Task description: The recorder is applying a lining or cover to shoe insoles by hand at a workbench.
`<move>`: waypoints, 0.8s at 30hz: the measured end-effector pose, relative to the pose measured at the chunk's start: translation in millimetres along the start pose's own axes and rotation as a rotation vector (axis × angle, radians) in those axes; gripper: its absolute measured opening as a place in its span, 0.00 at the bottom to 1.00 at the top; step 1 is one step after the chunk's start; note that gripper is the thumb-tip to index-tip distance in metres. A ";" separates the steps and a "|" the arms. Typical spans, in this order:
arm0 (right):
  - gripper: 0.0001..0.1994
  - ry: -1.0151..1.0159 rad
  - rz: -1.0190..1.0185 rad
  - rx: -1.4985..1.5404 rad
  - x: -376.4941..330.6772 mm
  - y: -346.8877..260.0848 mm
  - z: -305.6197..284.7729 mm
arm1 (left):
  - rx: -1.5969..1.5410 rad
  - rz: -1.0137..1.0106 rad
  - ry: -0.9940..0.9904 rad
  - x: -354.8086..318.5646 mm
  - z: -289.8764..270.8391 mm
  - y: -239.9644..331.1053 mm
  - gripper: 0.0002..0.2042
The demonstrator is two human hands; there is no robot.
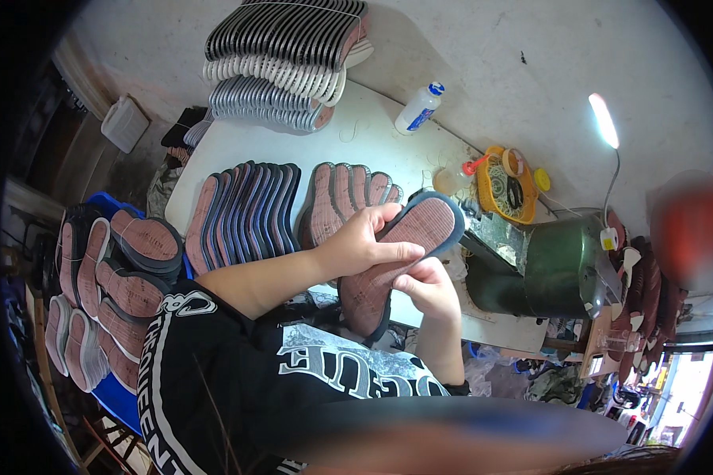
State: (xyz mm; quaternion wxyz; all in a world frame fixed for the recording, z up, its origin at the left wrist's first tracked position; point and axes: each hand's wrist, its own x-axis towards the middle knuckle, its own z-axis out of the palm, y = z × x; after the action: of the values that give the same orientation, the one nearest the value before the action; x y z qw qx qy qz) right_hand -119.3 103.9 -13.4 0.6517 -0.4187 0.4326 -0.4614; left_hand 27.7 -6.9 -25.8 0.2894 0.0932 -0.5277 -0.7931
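Note:
A shoe sole (pixel 429 222) with a pinkish-brown face and a dark blue-grey rim is held up over the front edge of the white table (pixel 356 134). My left hand (pixel 363 241) grips its middle from the left, with the thumb lying across the face. From below, my right hand (pixel 429 286) is closed on the near right edge, thumb against the face. Behind my left forearm stands a row of dark-edged soles (pixel 245 210). Beside it leans a second row of grey-edged soles (pixel 337 198), partly hidden by my left hand.
Tall bundles of black, white and grey soles (pixel 281 99) stand at the back. A bottle (pixel 420 108), a yellow basket (pixel 491 207) and a lit lamp (pixel 604 120) are along the wall. A green machine (pixel 562 265) sits right. Soles (pixel 139 237) fill a blue crate at left.

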 end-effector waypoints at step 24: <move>0.14 0.603 -0.159 0.178 -30.1 15.3 -14.2 | 0.930 0.138 0.332 128.1 -3.2 -41.4 0.22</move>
State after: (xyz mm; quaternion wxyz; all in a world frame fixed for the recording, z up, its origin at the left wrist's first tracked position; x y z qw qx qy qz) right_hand -135.2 134.2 -26.4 0.4901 -0.2371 0.5300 -0.6501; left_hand -90.2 -69.3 -43.9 0.3492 0.3021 -0.7772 -0.4274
